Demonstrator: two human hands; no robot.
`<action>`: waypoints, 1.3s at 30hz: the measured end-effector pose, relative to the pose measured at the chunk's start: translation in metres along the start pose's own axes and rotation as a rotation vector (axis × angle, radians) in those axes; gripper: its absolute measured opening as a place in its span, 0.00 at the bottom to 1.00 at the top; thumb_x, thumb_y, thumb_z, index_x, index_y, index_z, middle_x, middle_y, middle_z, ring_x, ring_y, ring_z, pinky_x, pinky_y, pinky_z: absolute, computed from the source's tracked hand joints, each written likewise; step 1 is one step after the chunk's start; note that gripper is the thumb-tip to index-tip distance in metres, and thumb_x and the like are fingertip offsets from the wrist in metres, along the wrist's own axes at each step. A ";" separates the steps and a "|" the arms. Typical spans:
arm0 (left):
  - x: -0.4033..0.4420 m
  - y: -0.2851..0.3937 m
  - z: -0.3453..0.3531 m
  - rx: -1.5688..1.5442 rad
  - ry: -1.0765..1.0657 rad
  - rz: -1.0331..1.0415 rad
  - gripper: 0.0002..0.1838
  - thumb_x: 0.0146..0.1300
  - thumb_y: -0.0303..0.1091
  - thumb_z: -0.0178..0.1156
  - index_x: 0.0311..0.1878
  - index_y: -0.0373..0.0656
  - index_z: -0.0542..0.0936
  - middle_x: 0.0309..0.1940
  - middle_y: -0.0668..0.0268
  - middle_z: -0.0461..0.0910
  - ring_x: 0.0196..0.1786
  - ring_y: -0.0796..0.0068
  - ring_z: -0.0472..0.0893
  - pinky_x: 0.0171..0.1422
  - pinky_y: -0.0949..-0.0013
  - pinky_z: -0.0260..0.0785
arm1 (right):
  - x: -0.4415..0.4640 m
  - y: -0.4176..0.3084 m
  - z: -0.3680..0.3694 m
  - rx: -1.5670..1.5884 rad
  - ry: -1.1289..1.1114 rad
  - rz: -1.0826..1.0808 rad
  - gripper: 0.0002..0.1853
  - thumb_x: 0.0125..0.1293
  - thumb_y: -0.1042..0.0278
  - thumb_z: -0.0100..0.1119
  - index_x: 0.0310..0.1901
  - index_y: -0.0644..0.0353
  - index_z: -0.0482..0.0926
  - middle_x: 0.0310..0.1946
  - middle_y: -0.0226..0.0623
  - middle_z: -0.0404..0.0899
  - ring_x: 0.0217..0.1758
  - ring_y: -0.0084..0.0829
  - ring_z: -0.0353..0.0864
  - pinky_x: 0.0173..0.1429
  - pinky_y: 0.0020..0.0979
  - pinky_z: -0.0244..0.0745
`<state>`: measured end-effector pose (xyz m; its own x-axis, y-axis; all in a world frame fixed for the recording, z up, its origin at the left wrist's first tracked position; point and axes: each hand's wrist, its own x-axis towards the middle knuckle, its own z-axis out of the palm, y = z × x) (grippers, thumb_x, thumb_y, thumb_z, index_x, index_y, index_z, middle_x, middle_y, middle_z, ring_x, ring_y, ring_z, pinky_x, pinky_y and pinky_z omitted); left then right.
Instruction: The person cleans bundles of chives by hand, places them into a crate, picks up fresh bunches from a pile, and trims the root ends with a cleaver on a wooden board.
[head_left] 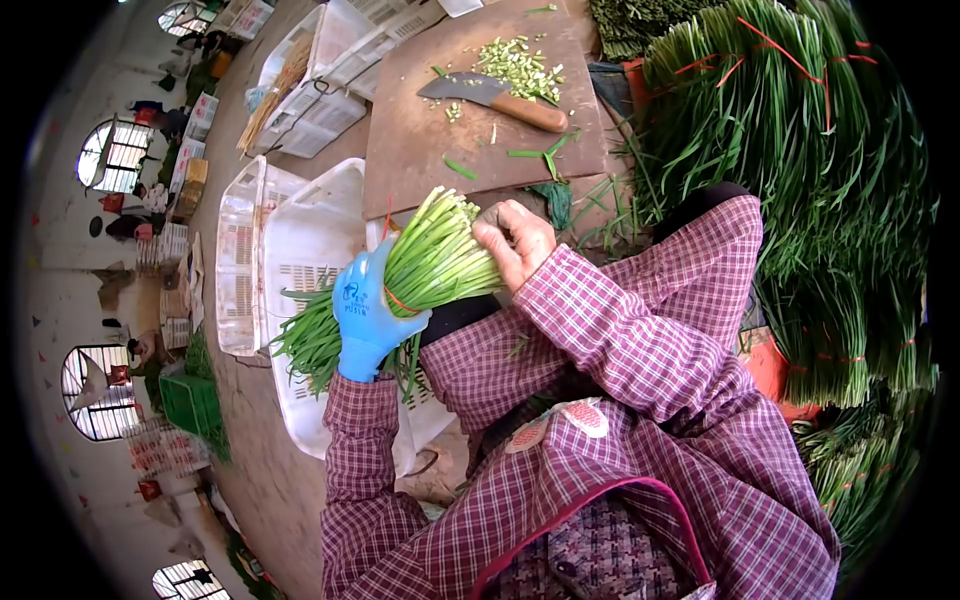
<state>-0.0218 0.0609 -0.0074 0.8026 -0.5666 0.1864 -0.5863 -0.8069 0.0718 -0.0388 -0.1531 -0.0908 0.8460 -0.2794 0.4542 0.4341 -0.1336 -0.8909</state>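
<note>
My left hand (366, 312), in a blue glove, is closed around a bundle of garlic chives (440, 256) with a red tie. The pale cut ends point up and away from me; the green leaves hang down to the left. My bare right hand (515, 240) is at the right side of the stems near the cut ends, touching them with thumb and fingers curled together. What sits between those fingers is hidden. Beyond the hands, a knife (495, 100) with a wooden handle lies on a board (420, 150) beside chopped stem ends (520, 68).
A white plastic crate (315, 230) stands under the bundle at left, with more white crates (325, 110) behind it. Large piles of tied chives (770, 130) rise on the right. Farther off are a green crate (190, 403) and windows.
</note>
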 end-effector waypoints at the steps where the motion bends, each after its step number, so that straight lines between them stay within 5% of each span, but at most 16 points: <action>1: -0.002 -0.002 0.002 0.000 0.000 0.002 0.49 0.27 0.39 0.76 0.61 0.41 0.70 0.42 0.58 0.76 0.45 0.55 0.77 0.50 0.57 0.69 | -0.002 0.000 0.000 0.338 -0.023 0.430 0.11 0.67 0.64 0.58 0.36 0.65 0.74 0.22 0.35 0.71 0.23 0.30 0.72 0.32 0.34 0.72; 3: -0.003 -0.006 0.004 -0.091 0.072 0.034 0.49 0.30 0.44 0.74 0.64 0.46 0.69 0.42 0.59 0.74 0.45 0.56 0.75 0.51 0.56 0.66 | 0.005 0.001 -0.009 0.787 0.171 0.840 0.13 0.70 0.61 0.55 0.33 0.62 0.74 0.21 0.26 0.69 0.21 0.20 0.68 0.27 0.27 0.70; 4: -0.002 -0.006 0.004 -0.088 0.077 0.035 0.49 0.30 0.44 0.74 0.64 0.46 0.69 0.42 0.59 0.74 0.45 0.56 0.75 0.51 0.56 0.66 | 0.008 -0.005 -0.017 0.754 0.179 0.821 0.14 0.71 0.59 0.54 0.31 0.59 0.73 0.22 0.23 0.68 0.20 0.16 0.65 0.23 0.22 0.65; 7: -0.005 0.001 0.002 -0.054 0.046 -0.005 0.49 0.30 0.44 0.74 0.63 0.46 0.69 0.41 0.59 0.74 0.45 0.56 0.75 0.52 0.57 0.65 | 0.015 -0.020 -0.018 0.297 -0.021 0.541 0.19 0.67 0.49 0.56 0.38 0.60 0.74 0.23 0.32 0.74 0.28 0.32 0.77 0.39 0.34 0.76; 8: -0.004 0.004 0.002 -0.011 0.046 -0.009 0.49 0.30 0.44 0.74 0.63 0.46 0.70 0.42 0.59 0.74 0.46 0.56 0.75 0.52 0.56 0.65 | 0.016 -0.044 -0.025 -0.019 -0.126 0.517 0.25 0.62 0.43 0.58 0.42 0.60 0.74 0.30 0.38 0.78 0.40 0.43 0.81 0.52 0.39 0.74; 11: -0.007 0.011 0.003 0.054 0.052 -0.027 0.49 0.30 0.45 0.74 0.63 0.46 0.70 0.42 0.59 0.74 0.46 0.57 0.74 0.53 0.56 0.64 | 0.004 -0.040 -0.008 -0.412 -0.138 0.105 0.28 0.59 0.41 0.61 0.45 0.62 0.72 0.39 0.44 0.77 0.48 0.45 0.77 0.54 0.42 0.72; 16: -0.008 0.017 0.008 0.117 0.089 -0.044 0.49 0.31 0.45 0.73 0.65 0.46 0.70 0.42 0.60 0.73 0.47 0.59 0.73 0.54 0.57 0.63 | 0.005 -0.009 -0.004 -0.077 -0.058 0.199 0.12 0.65 0.62 0.55 0.39 0.65 0.73 0.34 0.49 0.77 0.39 0.54 0.77 0.45 0.44 0.73; 17: -0.009 0.018 0.008 0.128 0.092 -0.020 0.49 0.31 0.45 0.73 0.65 0.47 0.70 0.42 0.60 0.73 0.47 0.59 0.73 0.55 0.57 0.63 | 0.003 0.001 -0.002 -0.078 0.013 0.165 0.12 0.66 0.62 0.54 0.36 0.65 0.75 0.28 0.44 0.80 0.31 0.45 0.80 0.40 0.38 0.75; 19: -0.009 0.018 0.006 0.143 0.104 0.002 0.50 0.31 0.45 0.73 0.66 0.47 0.69 0.42 0.61 0.73 0.47 0.59 0.73 0.55 0.58 0.63 | 0.012 0.000 -0.012 0.212 0.036 0.677 0.14 0.69 0.60 0.53 0.37 0.64 0.77 0.23 0.38 0.80 0.24 0.30 0.78 0.33 0.30 0.74; 21: -0.012 0.020 0.003 0.124 0.108 -0.032 0.47 0.31 0.43 0.73 0.62 0.43 0.71 0.49 0.57 0.75 0.52 0.57 0.74 0.58 0.56 0.63 | 0.020 0.007 -0.026 0.152 0.085 0.560 0.17 0.71 0.57 0.50 0.38 0.64 0.79 0.20 0.33 0.78 0.20 0.19 0.74 0.29 0.25 0.72; 23: -0.015 0.021 0.006 0.141 0.125 -0.023 0.47 0.32 0.43 0.73 0.62 0.43 0.71 0.48 0.58 0.75 0.52 0.57 0.74 0.58 0.56 0.63 | 0.033 -0.013 -0.035 0.077 -0.114 0.490 0.21 0.70 0.48 0.50 0.39 0.62 0.79 0.25 0.36 0.80 0.27 0.31 0.80 0.38 0.34 0.75; 25: -0.015 0.020 0.007 0.164 0.152 -0.008 0.47 0.32 0.44 0.73 0.63 0.43 0.71 0.47 0.58 0.75 0.51 0.57 0.74 0.58 0.56 0.63 | 0.043 -0.038 -0.033 -0.480 -0.185 0.146 0.24 0.64 0.42 0.56 0.41 0.60 0.78 0.30 0.37 0.79 0.36 0.40 0.81 0.45 0.41 0.74; 28: -0.016 0.019 0.009 0.186 0.139 0.021 0.50 0.30 0.44 0.73 0.66 0.48 0.69 0.42 0.63 0.71 0.48 0.61 0.71 0.58 0.55 0.63 | 0.056 -0.034 -0.023 -0.644 -0.223 -0.210 0.26 0.55 0.39 0.64 0.42 0.55 0.78 0.34 0.39 0.80 0.42 0.43 0.81 0.48 0.43 0.75; 29: -0.016 0.020 0.007 0.196 0.103 0.011 0.49 0.32 0.45 0.73 0.65 0.46 0.70 0.44 0.61 0.72 0.49 0.60 0.72 0.58 0.56 0.62 | 0.063 -0.034 -0.022 -0.644 -0.225 -0.213 0.26 0.55 0.39 0.64 0.42 0.55 0.78 0.34 0.39 0.80 0.42 0.43 0.81 0.48 0.43 0.75; 31: -0.018 0.020 0.006 0.204 0.065 -0.002 0.47 0.33 0.45 0.72 0.64 0.44 0.71 0.45 0.60 0.74 0.50 0.58 0.73 0.58 0.56 0.62 | 0.075 -0.044 -0.022 -0.677 -0.624 -0.047 0.24 0.55 0.41 0.65 0.42 0.54 0.80 0.33 0.36 0.82 0.39 0.43 0.83 0.42 0.41 0.77; 39: -0.018 0.019 0.009 0.198 0.053 0.005 0.54 0.26 0.43 0.77 0.67 0.53 0.68 0.43 0.62 0.69 0.49 0.60 0.71 0.60 0.54 0.63 | 0.085 -0.053 0.001 -0.759 -0.855 -0.051 0.16 0.57 0.49 0.65 0.40 0.50 0.82 0.28 0.39 0.83 0.37 0.42 0.84 0.39 0.41 0.77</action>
<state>-0.0460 0.0542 -0.0179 0.7900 -0.5650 0.2381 -0.5528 -0.8244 -0.1218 0.0100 -0.1691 -0.0051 0.8927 0.4420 0.0877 0.4206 -0.7474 -0.5143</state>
